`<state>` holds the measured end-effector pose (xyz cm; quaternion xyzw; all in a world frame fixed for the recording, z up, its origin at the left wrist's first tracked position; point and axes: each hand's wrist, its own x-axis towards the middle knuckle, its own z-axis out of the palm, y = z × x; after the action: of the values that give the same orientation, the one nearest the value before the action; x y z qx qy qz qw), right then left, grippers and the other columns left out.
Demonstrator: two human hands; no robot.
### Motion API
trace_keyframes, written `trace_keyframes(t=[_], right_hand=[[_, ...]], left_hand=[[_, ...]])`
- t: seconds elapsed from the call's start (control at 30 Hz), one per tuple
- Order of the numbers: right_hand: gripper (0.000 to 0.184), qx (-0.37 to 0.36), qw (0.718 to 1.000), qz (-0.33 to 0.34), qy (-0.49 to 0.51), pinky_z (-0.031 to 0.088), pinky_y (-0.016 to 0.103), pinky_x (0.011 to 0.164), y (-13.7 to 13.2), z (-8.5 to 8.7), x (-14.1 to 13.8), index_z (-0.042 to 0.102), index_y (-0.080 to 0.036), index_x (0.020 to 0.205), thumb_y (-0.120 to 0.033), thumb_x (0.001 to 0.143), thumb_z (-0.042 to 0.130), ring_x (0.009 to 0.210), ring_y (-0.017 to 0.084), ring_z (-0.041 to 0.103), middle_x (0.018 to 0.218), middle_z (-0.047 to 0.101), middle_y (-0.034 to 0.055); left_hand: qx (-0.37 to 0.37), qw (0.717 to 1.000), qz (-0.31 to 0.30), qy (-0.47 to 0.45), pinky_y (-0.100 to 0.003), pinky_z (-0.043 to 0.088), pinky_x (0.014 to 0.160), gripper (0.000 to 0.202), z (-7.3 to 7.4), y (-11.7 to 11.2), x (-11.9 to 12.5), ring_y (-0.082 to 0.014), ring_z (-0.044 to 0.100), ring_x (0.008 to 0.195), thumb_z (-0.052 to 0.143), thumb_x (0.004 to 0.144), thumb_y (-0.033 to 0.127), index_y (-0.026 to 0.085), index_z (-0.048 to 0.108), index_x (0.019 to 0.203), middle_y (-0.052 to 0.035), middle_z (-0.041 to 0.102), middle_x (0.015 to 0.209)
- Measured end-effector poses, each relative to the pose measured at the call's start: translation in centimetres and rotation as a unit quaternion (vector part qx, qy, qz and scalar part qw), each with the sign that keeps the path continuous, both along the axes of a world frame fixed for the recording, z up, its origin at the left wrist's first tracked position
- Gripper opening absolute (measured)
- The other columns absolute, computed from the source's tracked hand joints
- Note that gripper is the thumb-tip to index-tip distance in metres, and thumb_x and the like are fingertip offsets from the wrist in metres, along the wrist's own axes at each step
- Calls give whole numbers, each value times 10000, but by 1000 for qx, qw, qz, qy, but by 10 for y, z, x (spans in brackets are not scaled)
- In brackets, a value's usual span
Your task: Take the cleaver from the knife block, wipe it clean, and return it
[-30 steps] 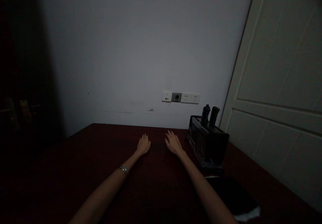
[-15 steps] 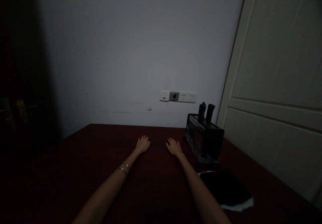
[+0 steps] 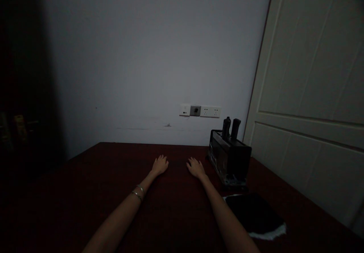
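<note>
Palm down on the dark red table [image 3: 125,158], my left hand [image 3: 160,165] lies flat with its fingers spread. My right hand [image 3: 196,167] rests flat on the same table a short way to the right, fingers apart. Neither hand holds anything. Just right of my right hand stands a black knife block [image 3: 229,158], with two dark handles [image 3: 231,128] sticking up from its top. Nearer to me, beside my right forearm, is a flat black pad [image 3: 257,213] lying on a white cloth [image 3: 270,234]. Two bracelets [image 3: 137,193] circle my left wrist.
A pale wall [image 3: 142,63] rises behind the table, with a row of sockets [image 3: 210,111] low on it. A light panelled door [image 3: 307,78] closes off the right side. The left side is very dark, and little can be made out there.
The view has shifted slightly, so the wall sockets and knife block sit a little lower and further left. Both hands stay flat in place on the table.
</note>
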<state>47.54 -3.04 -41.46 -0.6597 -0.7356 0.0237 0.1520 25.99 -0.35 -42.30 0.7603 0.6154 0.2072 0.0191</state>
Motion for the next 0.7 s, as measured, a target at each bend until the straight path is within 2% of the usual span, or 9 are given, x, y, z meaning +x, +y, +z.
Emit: trace_keyframes(t=[0.2, 0.33, 0.43, 0.53, 0.6, 0.7], right_hand=[[462, 2, 1000, -1, 1, 167, 530, 1029, -2, 0, 0, 429, -182, 1247, -431, 858, 424, 1267, 267, 304, 1380, 366, 95], [454, 9, 1000, 1, 1, 182, 521, 1027, -2, 0, 0, 439, -177, 1238, -429, 861, 417, 1261, 260, 317, 1370, 382, 97], [452, 11, 1000, 0, 1, 190, 510, 1027, -2, 0, 0, 438, -171, 1239, -427, 868, 402, 1261, 255, 320, 1368, 387, 102], [463, 9, 1000, -4, 0, 174, 491, 1034, -3, 0, -1, 418, -155, 1261, -415, 881, 364, 1277, 250, 296, 1381, 372, 117], [468, 6, 1000, -3, -2, 160, 475, 1038, -4, 1, -1, 403, -142, 1279, -391, 891, 323, 1290, 246, 272, 1393, 353, 129], [474, -4, 1000, 7, -3, 136, 460, 1041, -7, 3, 0, 378, -144, 1302, -363, 896, 269, 1306, 240, 240, 1410, 325, 132]], left_hand=[[-18, 1000, -4, 1, -412, 450, 829, 325, 8, -7, 1, -201, 528, 992, 491, 856, 311, 157, 491, 1141, -89, 503, 1162], [-67, 997, -23, 18, -391, 466, 802, 310, 27, -14, 1, -188, 543, 955, 492, 856, 310, 154, 501, 1124, -84, 521, 1128], [-96, 994, -49, 32, -381, 472, 787, 305, 49, -24, 7, -179, 551, 933, 496, 854, 312, 150, 505, 1113, -79, 532, 1105], [-66, 994, -85, 34, -408, 429, 833, 224, 78, -46, 20, -225, 542, 964, 512, 837, 294, 139, 580, 983, -111, 568, 1046], [-31, 991, -126, 30, -420, 400, 844, 199, 99, -70, 30, -267, 540, 973, 483, 838, 290, 146, 617, 866, -131, 593, 990], [29, 976, -216, 8, -343, 410, 816, 240, 135, -124, 39, -217, 560, 923, 425, 853, 353, 202, 612, 869, -75, 611, 961]])
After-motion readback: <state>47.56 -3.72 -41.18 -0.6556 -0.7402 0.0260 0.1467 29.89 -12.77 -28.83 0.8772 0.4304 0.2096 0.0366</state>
